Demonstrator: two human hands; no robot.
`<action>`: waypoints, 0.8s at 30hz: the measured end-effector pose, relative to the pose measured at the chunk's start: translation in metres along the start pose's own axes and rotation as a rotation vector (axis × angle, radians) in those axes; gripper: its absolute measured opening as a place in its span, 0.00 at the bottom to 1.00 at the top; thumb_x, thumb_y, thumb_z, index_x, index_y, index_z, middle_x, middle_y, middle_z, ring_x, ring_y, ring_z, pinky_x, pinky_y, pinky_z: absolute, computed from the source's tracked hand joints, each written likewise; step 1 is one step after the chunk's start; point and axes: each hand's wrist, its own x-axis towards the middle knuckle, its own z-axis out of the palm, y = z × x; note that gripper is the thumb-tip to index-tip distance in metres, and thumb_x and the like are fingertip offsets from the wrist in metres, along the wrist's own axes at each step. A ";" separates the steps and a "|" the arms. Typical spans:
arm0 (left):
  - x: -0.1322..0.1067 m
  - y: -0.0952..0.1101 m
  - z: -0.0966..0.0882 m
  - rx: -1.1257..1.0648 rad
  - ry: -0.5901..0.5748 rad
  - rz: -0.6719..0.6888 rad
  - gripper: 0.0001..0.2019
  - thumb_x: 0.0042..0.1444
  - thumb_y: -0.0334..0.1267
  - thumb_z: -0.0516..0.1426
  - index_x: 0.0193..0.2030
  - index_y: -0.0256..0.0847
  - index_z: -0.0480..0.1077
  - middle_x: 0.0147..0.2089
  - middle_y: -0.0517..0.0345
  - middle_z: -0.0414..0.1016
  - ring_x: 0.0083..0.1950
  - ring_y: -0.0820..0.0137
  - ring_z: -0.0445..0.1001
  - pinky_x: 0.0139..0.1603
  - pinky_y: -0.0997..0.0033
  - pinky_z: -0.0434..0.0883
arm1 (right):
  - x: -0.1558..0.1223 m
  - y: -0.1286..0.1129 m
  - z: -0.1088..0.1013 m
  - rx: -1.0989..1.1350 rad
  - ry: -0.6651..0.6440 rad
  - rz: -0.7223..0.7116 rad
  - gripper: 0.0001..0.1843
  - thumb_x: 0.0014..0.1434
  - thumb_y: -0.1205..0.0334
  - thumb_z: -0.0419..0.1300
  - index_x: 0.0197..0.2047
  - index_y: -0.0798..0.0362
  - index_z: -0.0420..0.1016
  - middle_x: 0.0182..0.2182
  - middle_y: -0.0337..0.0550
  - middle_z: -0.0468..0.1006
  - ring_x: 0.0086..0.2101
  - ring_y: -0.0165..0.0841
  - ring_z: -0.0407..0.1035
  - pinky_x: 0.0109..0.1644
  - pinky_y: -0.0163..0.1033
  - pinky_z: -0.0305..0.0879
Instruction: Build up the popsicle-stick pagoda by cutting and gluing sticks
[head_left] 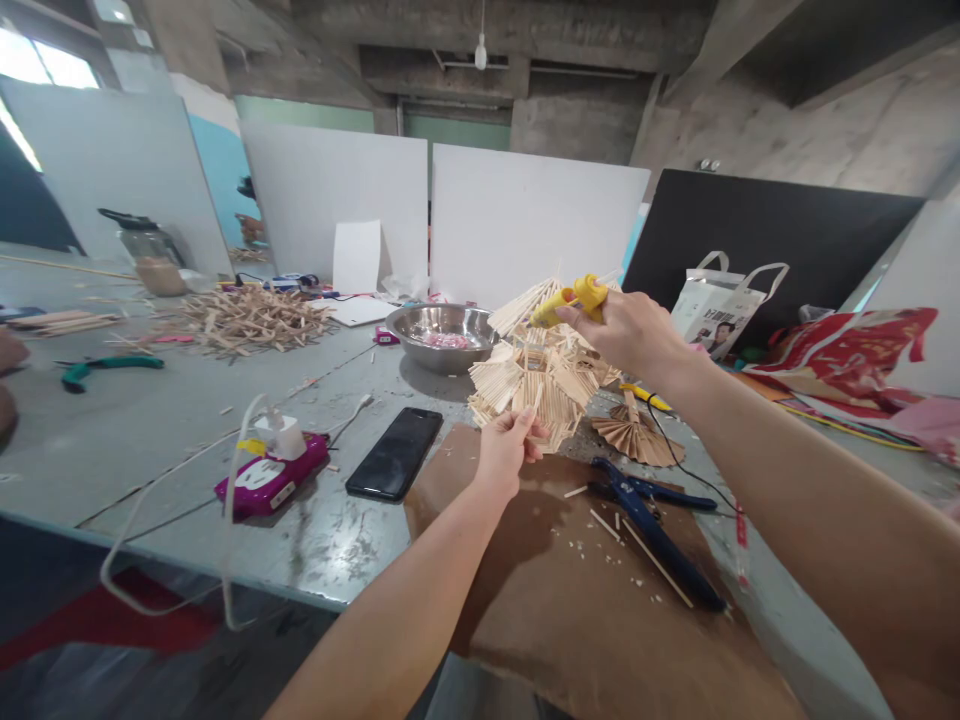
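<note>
My left hand (514,445) pinches the lower edge of a model made of thin wooden sticks (551,385), holding it up above a brown board (600,590). The model has fan-like panels around a small opening. My right hand (630,325) is closed around a yellow glue gun (566,300), its nozzle pointing left over the top of the model. Whether the nozzle touches the sticks I cannot tell. Below my right hand lies a folded brown fan-shaped piece (637,435). Blue-handled pliers (652,530) rest on the board among stick offcuts.
A black phone (395,453) and a purple power strip (274,478) with a white cable lie left of the board. Behind are a metal bowl (442,355) and a pile of wooden pieces (247,315). Green-handled pliers (112,370) lie farther left. A white bag (716,305) stands at right.
</note>
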 end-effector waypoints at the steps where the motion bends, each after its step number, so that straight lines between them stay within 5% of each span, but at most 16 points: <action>1: 0.000 0.000 0.000 -0.002 0.001 -0.001 0.14 0.42 0.45 0.56 0.23 0.34 0.64 0.20 0.60 0.70 0.12 0.81 0.61 0.12 0.81 0.55 | 0.000 0.000 0.000 -0.004 -0.005 0.003 0.26 0.50 0.41 0.46 0.36 0.53 0.73 0.21 0.47 0.70 0.24 0.34 0.64 0.25 0.39 0.52; 24: 0.002 -0.002 -0.001 0.011 0.017 -0.009 0.15 0.39 0.48 0.57 0.23 0.34 0.65 0.20 0.58 0.70 0.12 0.81 0.61 0.12 0.81 0.55 | -0.003 -0.003 -0.005 0.000 -0.009 0.035 0.26 0.49 0.43 0.48 0.38 0.55 0.71 0.23 0.47 0.71 0.28 0.38 0.66 0.28 0.41 0.55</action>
